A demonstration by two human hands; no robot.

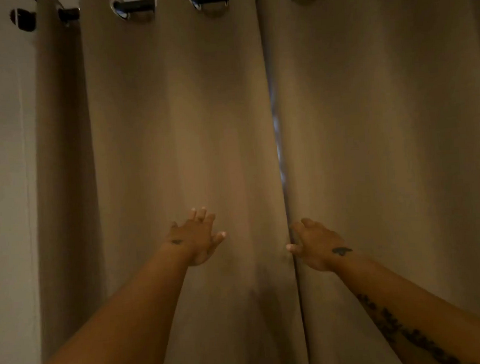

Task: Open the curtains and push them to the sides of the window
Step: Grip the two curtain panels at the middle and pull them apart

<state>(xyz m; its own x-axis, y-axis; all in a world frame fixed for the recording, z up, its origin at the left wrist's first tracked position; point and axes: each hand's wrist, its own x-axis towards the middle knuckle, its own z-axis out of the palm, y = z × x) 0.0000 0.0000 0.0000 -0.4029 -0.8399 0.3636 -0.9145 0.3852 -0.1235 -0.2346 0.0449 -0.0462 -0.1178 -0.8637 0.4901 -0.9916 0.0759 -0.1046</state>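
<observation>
Across the frame, the taupe cloth curtains (174, 129) look matt and smooth. Along the top edge, their glossy silver metal eyelet rings (198, 0) ride a dark, faintly shiny rod (138, 5).

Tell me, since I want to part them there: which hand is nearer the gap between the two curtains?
Right. The right hand is at the gap, thumb on the seam; the left hand lies apart, flat on the left curtain.
</observation>
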